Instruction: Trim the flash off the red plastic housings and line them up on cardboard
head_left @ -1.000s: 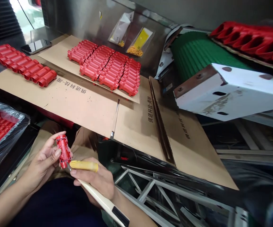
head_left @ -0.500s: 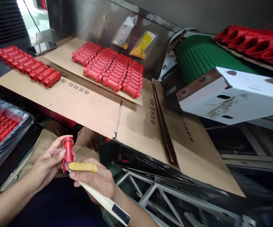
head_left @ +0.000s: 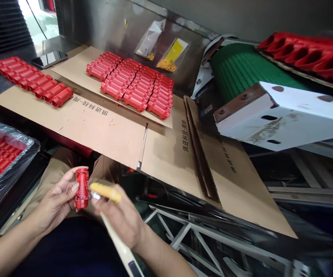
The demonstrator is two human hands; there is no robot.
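Note:
My left hand (head_left: 57, 201) grips a red plastic tube-shaped part (head_left: 82, 189) upright above my lap, fingers and thumb on its left side. Its near face shows dark-edged rectangular cutouts. In my right hand (head_left: 122, 215) is a knife (head_left: 119, 243) with a long cream handle and a dark patch near its end. The knife's short metal tip is blurred and sits just right of the part; I cannot tell whether they touch. A yellow finger cot (head_left: 106, 191) covers my right index finger.
Rows of red parts (head_left: 136, 82) lie on cardboard (head_left: 111, 134) over the bench, with another row (head_left: 33, 80) and a phone (head_left: 49, 59) at left. A plastic-lined bin (head_left: 33, 148) holds more. At right stand a green conveyor belt (head_left: 241, 73) and its white frame (head_left: 293, 119).
My right hand has turned and drawn the knife tip from the part's lower end to its right side. The left hand and the red part stay almost in place.

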